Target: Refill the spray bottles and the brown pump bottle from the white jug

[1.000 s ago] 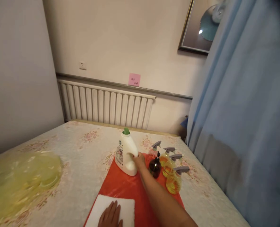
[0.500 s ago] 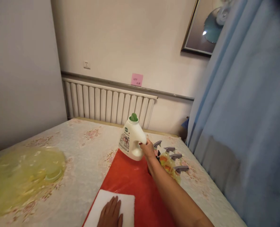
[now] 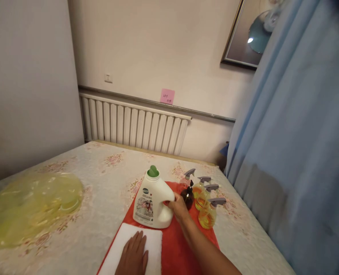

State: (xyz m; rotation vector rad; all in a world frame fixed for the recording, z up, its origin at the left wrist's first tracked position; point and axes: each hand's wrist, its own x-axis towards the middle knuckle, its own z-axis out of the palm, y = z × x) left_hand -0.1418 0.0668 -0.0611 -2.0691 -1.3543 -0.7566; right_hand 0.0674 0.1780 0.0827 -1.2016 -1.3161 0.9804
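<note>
My right hand [image 3: 178, 207] grips the handle of a white detergent jug [image 3: 151, 201] with a green cap, which stands upright near the middle of a red sheet [image 3: 177, 244] on the bed. My left hand [image 3: 133, 256] lies flat, fingers spread, on a folded white cloth [image 3: 154, 241] at the sheet's near end. Just right of the jug stand a small dark brown bottle [image 3: 188, 195] and several yellow spray bottles [image 3: 206, 214] with grey triggers.
The bed has a pale floral cover [image 3: 100, 183]. A crumpled yellow plastic bag [image 3: 31, 204] lies at the left. A white radiator [image 3: 135, 126] runs along the far wall under a pink note [image 3: 167, 96]. A blue curtain [image 3: 295, 152] hangs at the right.
My right hand lifted the jug off the far end of the red sheet, then brought it nearer and set it down close to the white cloth. My left hand stayed on the cloth.
</note>
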